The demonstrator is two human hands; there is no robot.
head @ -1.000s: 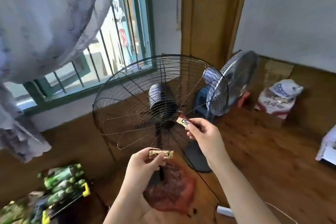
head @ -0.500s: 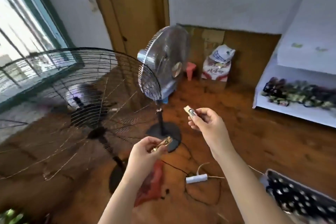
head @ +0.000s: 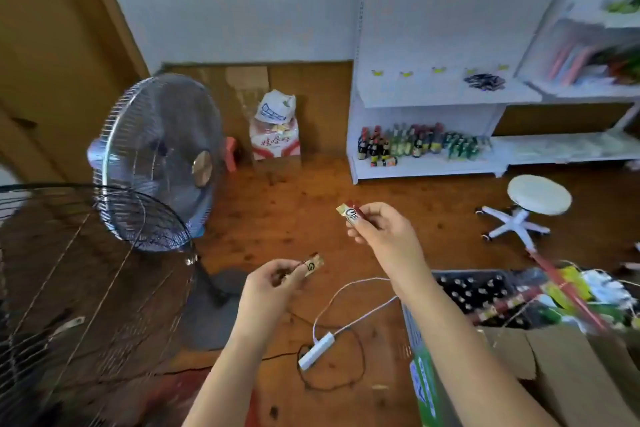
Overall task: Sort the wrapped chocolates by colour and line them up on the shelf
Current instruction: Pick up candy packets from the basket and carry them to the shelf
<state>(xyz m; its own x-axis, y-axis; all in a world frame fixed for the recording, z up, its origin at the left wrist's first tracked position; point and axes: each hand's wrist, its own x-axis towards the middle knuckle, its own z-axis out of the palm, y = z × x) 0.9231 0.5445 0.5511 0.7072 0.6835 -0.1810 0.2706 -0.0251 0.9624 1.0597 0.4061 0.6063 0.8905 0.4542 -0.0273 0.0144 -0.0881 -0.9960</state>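
Bare wooden floor (head: 277, 218) beyond both fingers, white shelf (head: 426, 166) edge farther off, right hand (head: 384, 232) pinching red-and-cream wrapped chocolate (head: 350, 213), left hand (head: 273, 282) pinching gold-brown wrapped chocolate (head: 311, 265).

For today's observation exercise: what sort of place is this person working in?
Probably a small shop or its stockroom: white shelving with rows of small bottles, a crate of bottles on the wooden floor, and open cardboard boxes.

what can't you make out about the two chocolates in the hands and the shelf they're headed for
Head view only:
- Chocolate in the right hand: the chocolate is half covered by fingers, print cut short.
- Chocolate in the left hand: this chocolate is blurred, colour unclear.
- White shelf: the bottles are too small to read.
- Upper right shelf: blurred, cut by the edge.
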